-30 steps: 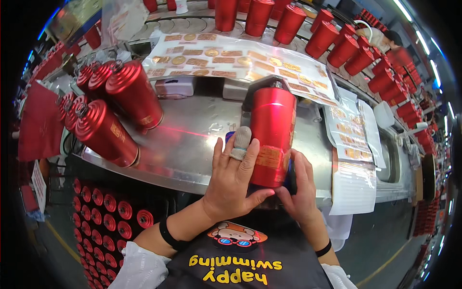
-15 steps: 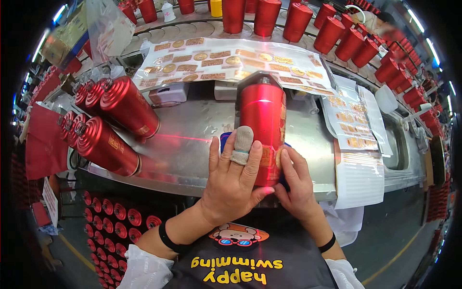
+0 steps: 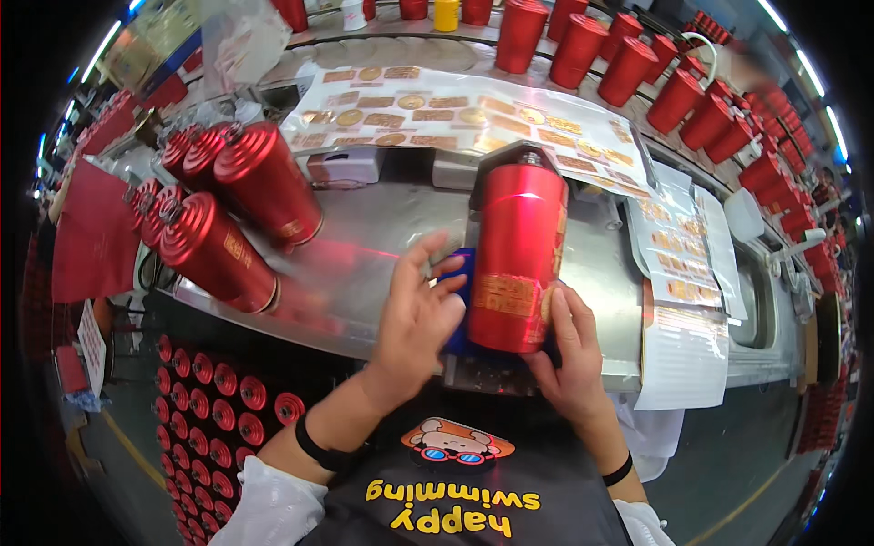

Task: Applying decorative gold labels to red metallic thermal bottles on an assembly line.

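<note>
A shiny red metal bottle (image 3: 521, 232) with gold labels lies on a dark holder (image 3: 503, 153) in front of me, its neck pointing away. My right hand (image 3: 574, 350) grips its lower right side, thumb near the base and fingers along the wall by a round gold label. Off the bottle's left side is my left hand (image 3: 419, 318), its fingers apart and curled a little, with nothing in them. A blue piece (image 3: 458, 314) shows between that hand and the bottle.
Several red bottles (image 3: 264, 182) lean in a group on the steel table (image 3: 355, 214) at left. Sheets of gold labels lie behind (image 3: 428, 100) and at right (image 3: 669, 241). More bottles (image 3: 578, 50) line a curved conveyor; others (image 3: 214, 409) stand below the table at left.
My left hand has come off the bottle and moved left, uncovering the gold label near its base. My right hand keeps its hold. The whole view has shifted slightly.
</note>
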Demonstrator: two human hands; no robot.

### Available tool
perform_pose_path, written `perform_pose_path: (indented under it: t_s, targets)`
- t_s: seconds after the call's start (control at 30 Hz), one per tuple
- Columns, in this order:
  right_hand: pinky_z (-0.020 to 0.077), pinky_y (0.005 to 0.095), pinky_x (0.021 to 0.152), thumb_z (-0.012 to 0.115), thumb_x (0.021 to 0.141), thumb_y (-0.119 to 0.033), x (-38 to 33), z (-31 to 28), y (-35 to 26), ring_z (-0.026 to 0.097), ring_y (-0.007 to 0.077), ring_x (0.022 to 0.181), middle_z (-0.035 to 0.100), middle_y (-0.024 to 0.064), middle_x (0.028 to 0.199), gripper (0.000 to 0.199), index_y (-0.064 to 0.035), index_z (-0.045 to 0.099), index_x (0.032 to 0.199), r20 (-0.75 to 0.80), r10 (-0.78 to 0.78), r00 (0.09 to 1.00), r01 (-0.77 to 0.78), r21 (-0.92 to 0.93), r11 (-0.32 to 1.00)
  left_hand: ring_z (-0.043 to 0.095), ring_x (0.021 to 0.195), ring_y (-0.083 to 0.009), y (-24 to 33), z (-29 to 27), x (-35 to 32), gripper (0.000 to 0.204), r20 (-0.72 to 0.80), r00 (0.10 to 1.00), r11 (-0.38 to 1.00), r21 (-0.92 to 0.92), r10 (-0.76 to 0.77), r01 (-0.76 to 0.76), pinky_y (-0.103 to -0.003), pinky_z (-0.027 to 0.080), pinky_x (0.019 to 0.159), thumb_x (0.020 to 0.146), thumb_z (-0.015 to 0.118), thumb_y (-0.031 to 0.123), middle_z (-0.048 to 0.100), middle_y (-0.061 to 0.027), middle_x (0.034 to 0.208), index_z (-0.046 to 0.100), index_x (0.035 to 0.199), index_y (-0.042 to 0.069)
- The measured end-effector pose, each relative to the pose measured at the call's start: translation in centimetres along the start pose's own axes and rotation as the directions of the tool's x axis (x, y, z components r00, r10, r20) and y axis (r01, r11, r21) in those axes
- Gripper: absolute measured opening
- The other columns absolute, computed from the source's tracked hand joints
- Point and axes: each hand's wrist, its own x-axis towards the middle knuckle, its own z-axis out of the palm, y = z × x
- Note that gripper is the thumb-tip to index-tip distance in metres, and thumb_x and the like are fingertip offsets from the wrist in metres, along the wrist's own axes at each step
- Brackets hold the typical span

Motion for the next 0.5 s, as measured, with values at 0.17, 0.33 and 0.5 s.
perform_pose_path:
  t_s: [0.17, 0.33, 0.5]
  targets:
    - [0.0410, 0.0426, 0.102, 0.075, 0.076, -0.005, -0.1, 0.2, 0.0, 0.047, 0.0400, 0.124, 0.043, 0.0251, 0.136, 0.076, 0.0043, 0.037, 0.141, 0.005, -0.010, 1.000, 0.010, -0.009, 1.000, 0.046, 0.119, -0.0189, 1.4, -0.8, 1.4, 0.053, 0.119, 0.975, 0.956, -0.208, -0.186, 0.208, -0.035, 0.037, 0.103, 0.088, 0.051, 0.004, 0.044, -0.0088, 0.130, 0.035, 0.139, 0.003]
    - [0.0407, 0.0426, 0.102, 0.073, 0.076, -0.004, -0.1, 0.1, -0.1, 0.047, 0.0403, 0.123, 0.042, 0.0256, 0.137, 0.075, 0.0050, 0.037, 0.141, 0.024, -0.010, 1.000, 0.011, -0.031, 0.999, 0.047, 0.116, -0.0173, 3.1, -0.7, 2.3, 0.049, 0.125, 0.948, 0.932, -0.186, -0.291, 0.311, -0.034, 0.040, 0.099, 0.089, 0.052, 0.006, 0.044, -0.0082, 0.129, 0.038, 0.136, 0.005]
    - [0.0406, 0.0427, 0.102, 0.071, 0.077, -0.004, -0.1, 0.1, -0.1, 0.047, 0.0403, 0.123, 0.042, 0.0263, 0.137, 0.074, 0.0057, 0.037, 0.141, 0.025, -0.009, 1.000, 0.010, -0.027, 1.000, 0.049, 0.114, -0.0166, 3.5, -1.1, 2.6, 0.044, 0.130, 0.922, 0.879, -0.280, -0.364, 0.386, -0.034, 0.042, 0.097, 0.090, 0.055, 0.010, 0.046, -0.0063, 0.127, 0.043, 0.132, 0.005]
